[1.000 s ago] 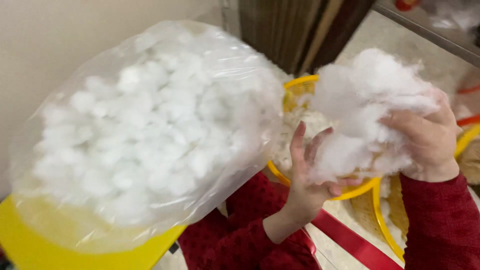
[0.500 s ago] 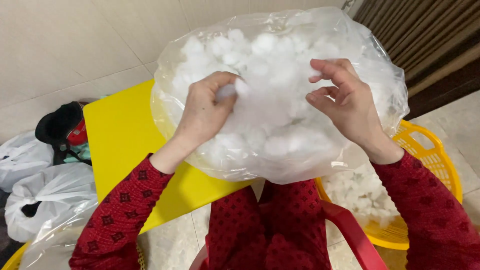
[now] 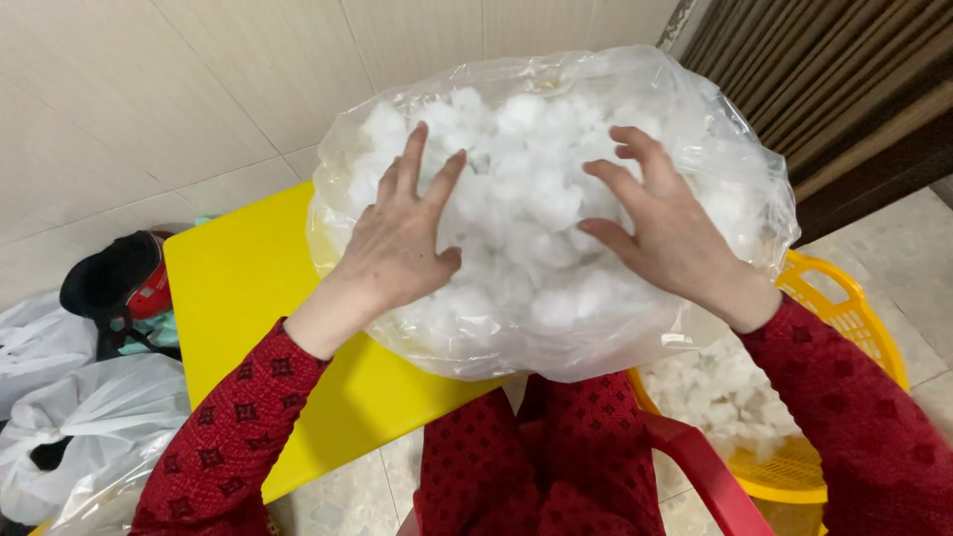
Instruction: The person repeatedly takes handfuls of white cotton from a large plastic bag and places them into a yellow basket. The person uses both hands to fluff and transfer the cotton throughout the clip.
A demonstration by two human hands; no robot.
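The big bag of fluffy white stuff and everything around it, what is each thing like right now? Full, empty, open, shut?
Clear plastic bag: full of white stuffing, resting on the yellow table.
Left hand: open, fingers spread, pressing on the bag.
Right hand: open, fingers spread, pressing on the bag.
Yellow table: partly covered by the bag.
Yellow basket: holds loose white stuffing.
White bags: on the floor, crumpled.

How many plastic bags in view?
3: one clear bag of white stuffing under both hands, two white bags, upper and lower, on the floor at left. More may be hidden off-frame.

Left hand (image 3: pixel 397 248), right hand (image 3: pixel 667 238), fingers spread
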